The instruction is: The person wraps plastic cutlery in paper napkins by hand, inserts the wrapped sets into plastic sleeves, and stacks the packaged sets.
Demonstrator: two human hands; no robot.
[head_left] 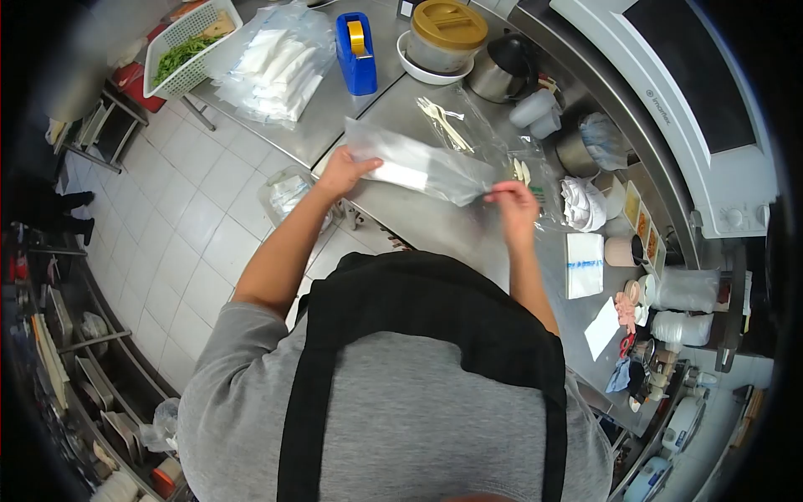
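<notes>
A clear plastic bag (452,171) with something white and flat inside is stretched out above the steel worktop. My left hand (345,171) grips its left end, thumb lying on top. At the bag's right end, the fingers of my right hand (515,205) are pinched together on its edge, a little smeared by motion. Just beyond the bag lie pale plastic forks and knives (446,124) on clear wrapping. More light-coloured cutlery (522,171) in clear wrapping sits close behind my right hand.
A blue tape dispenser (357,54) and a pile of filled plastic bags (280,63) stand at the back left. Along the right are a gold-lidded tub (449,33), a steel jug (500,71), folded white napkins (585,266) and red scissors (627,344). A microwave (669,100) overhangs that side.
</notes>
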